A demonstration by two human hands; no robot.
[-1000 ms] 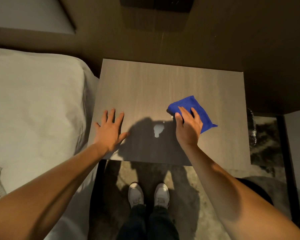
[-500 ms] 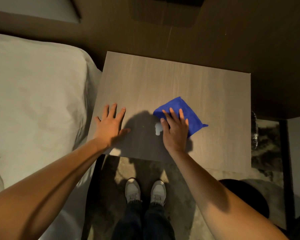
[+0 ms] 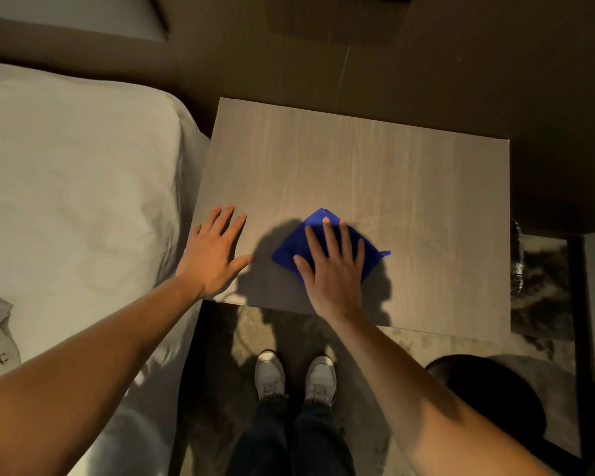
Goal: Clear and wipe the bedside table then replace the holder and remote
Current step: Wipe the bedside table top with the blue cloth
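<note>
We see our right hand (image 3: 334, 266) spread flat, fingers straight, pressing the blue cloth (image 3: 310, 247) onto the worktop (image 3: 409, 187), while our left hand (image 3: 213, 250) lies open with its palm on the bare surface beside it. Both sit near the worktop's front edge, the left one close to the corner next to the bed (image 3: 76, 187); bare wood stretches beyond and to the right of the right hand.

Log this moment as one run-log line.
step: wiping | right hand: flat on cloth | left hand: flat on table | holder, remote: not in view
</note>
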